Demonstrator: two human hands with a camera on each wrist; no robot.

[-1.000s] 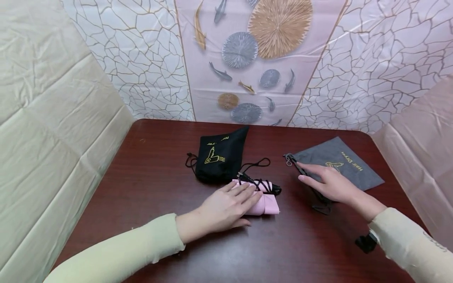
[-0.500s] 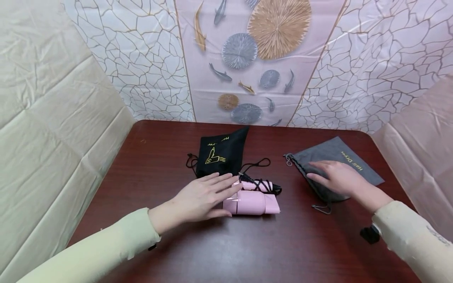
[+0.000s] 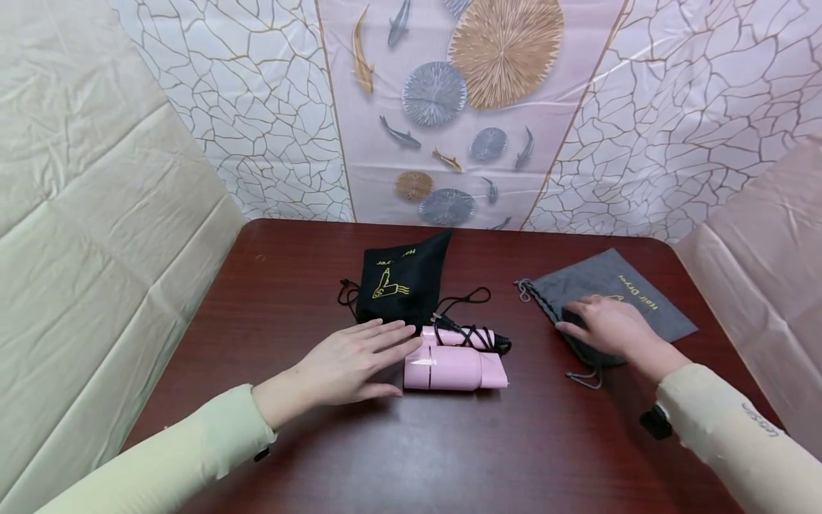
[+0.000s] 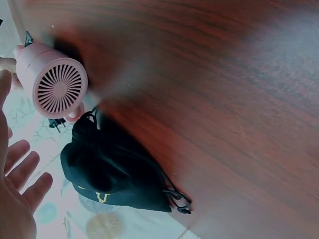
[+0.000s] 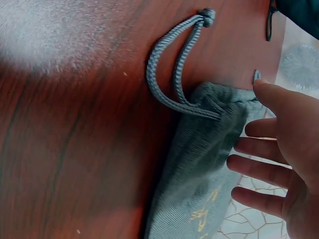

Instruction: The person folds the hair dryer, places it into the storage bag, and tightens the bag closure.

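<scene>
A pink hair dryer (image 3: 454, 368) lies on its side mid-table, its nozzle pointing right and a black cord wound round its handle. My left hand (image 3: 347, 362) is just left of it with straight, spread fingers, the fingertips right at the dryer's rear end. The dryer's round slotted grille (image 4: 60, 88) faces the left wrist view. My right hand (image 3: 606, 325) hovers over the grey drawstring bag (image 3: 578, 275), fingers loosely extended and holding nothing. In the right wrist view, its fingers lie beside the gathered mouth of the grey bag (image 5: 199, 154), where a cord loop (image 5: 158, 74) sticks out.
Behind the dryer stands a black drawstring bag (image 3: 404, 278) with a yellow hair dryer print, its cords trailing on both sides. Patterned fabric (image 3: 449, 143) walls the back of the brown table (image 3: 295, 285). Cream cloth (image 3: 122, 214) hangs at the left.
My left hand has slid left off the hair dryer, uncovering it. My right hand has left the grey bag's drawstring edge and shifted right over the bag. Bags and dryer stay in place.
</scene>
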